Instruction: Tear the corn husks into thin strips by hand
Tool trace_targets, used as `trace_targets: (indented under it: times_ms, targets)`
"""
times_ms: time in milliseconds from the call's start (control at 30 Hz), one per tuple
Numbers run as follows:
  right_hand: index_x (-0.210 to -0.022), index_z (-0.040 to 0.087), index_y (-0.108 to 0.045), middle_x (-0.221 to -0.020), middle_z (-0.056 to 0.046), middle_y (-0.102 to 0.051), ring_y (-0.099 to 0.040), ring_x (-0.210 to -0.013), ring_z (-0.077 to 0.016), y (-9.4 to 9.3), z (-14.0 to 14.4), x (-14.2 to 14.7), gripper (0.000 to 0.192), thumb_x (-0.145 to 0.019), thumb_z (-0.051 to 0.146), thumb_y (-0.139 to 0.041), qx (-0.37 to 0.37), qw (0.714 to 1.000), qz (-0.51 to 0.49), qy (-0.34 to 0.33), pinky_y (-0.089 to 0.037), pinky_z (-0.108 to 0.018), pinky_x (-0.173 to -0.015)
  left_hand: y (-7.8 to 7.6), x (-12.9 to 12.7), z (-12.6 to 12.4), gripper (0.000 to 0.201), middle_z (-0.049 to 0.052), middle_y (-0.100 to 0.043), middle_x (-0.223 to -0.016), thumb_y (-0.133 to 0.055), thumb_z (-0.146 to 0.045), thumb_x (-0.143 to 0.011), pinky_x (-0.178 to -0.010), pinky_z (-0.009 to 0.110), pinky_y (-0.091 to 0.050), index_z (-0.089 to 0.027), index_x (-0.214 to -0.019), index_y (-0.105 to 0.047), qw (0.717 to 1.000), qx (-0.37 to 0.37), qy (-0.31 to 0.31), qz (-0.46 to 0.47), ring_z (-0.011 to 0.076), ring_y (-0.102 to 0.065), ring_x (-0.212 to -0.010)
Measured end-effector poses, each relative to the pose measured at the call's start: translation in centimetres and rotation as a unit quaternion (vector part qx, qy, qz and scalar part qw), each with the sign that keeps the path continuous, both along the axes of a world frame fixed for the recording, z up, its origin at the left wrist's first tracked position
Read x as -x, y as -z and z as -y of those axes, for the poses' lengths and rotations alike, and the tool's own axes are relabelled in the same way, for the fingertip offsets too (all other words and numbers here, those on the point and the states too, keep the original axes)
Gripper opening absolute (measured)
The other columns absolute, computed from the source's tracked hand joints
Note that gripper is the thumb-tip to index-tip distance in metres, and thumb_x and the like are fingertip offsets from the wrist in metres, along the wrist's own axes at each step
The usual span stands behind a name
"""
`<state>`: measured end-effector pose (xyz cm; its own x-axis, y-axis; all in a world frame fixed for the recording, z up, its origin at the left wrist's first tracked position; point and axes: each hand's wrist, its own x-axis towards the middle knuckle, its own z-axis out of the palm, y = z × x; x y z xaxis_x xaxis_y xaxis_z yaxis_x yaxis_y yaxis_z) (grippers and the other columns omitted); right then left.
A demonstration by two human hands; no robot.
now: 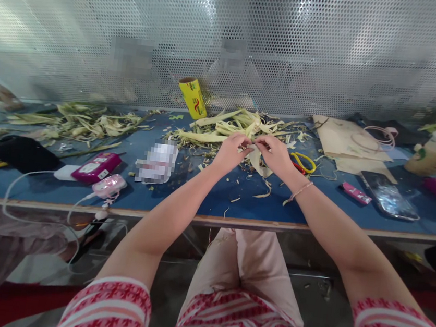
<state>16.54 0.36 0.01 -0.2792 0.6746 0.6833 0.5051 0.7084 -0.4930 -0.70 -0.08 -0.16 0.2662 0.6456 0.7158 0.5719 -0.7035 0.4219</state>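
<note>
My left hand [234, 150] and my right hand [276, 154] meet above the blue table, fingertips nearly together and pinched. Between them is a pale piece of corn husk [256, 161], one pointed end hanging down; the fingers cover part of it. Just behind the hands spreads a heap of dry and pale green corn husks [222, 128]. Scissors with yellow and red handles [305, 164] lie close to my right wrist. Small husk scraps are scattered on the table under my hands.
A yellow cardboard tube [193, 97] stands by the perforated metal panel [294, 46]. More husks [89, 122], a purple power bank [97, 167] and a pink case [109, 186] lie leftward. Rightward are brown paper [341, 138], a phone [389, 196] and an iced drink [435, 157].
</note>
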Motion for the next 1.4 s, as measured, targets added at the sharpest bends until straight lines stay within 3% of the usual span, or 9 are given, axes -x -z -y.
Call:
trace_targets:
  times_ms: [133,267,700,1067,1400]
  targets:
    - [-0.091,0.018,-0.061,-0.086,-0.005,-0.065,-0.060,-0.080,-0.0185,-0.14,0.21,0.29,0.011,-0.083,0.019,-0.052,0.068,0.997,-0.036,-0.011,-0.047,-0.033,-0.073,-0.05,-0.12,0.08,0.012,0.005,-0.066,-0.085,-0.071,-0.019,-0.075,-0.079,0.033,-0.051,-0.016,-0.083,-0.063,0.999,-0.029,0.000,-0.031,0.0182,-0.062,-0.089]
    - [-0.088,0.018,-0.059,-0.084,-0.004,-0.064,-0.059,-0.079,-0.0180,-0.23,0.35,0.37,0.010,-0.081,0.019,-0.051,0.082,0.996,-0.042,-0.013,-0.048,-0.033,-0.072,-0.23,-0.26,0.23,0.008,0.005,-0.067,-0.084,-0.068,-0.017,-0.078,-0.076,0.031,-0.051,-0.015,-0.084,-0.063,0.999,-0.007,0.001,-0.044,0.0169,-0.061,-0.084]
    - [-0.083,0.019,-0.055,-0.085,-0.009,-0.062,-0.059,-0.087,-0.0226,0.14,0.38,-0.09,0.009,-0.078,0.013,-0.052,-0.051,0.998,0.047,-0.012,-0.052,-0.040,-0.077,-0.26,0.04,0.25,0.005,0.004,-0.065,-0.082,-0.063,-0.021,-0.083,-0.077,0.031,-0.049,-0.016,-0.084,-0.063,0.999,-0.001,0.008,-0.043,0.0157,-0.061,-0.081]
    - [-0.091,0.019,-0.057,-0.088,-0.008,-0.065,-0.061,-0.080,-0.0199,0.53,0.48,0.26,0.011,-0.082,0.024,-0.060,-0.021,0.998,0.052,-0.030,-0.053,-0.036,-0.074,-0.55,0.14,0.41,0.006,0.003,-0.062,-0.078,-0.062,-0.017,-0.082,-0.075,0.031,-0.046,-0.017,-0.077,-0.059,0.998,0.011,-0.006,-0.055,0.0171,-0.057,-0.081]
    - [-0.084,0.019,-0.059,-0.084,-0.006,-0.063,-0.058,-0.077,-0.0184,0.46,0.14,-0.02,0.005,-0.085,0.023,-0.060,-0.041,0.997,0.059,-0.014,-0.050,-0.034,-0.073,-0.80,0.32,0.52,0.008,0.003,-0.064,-0.079,-0.060,-0.022,-0.085,-0.078,0.032,-0.046,-0.017,-0.079,-0.061,0.997,-0.022,-0.006,-0.079,0.0171,-0.058,-0.081]
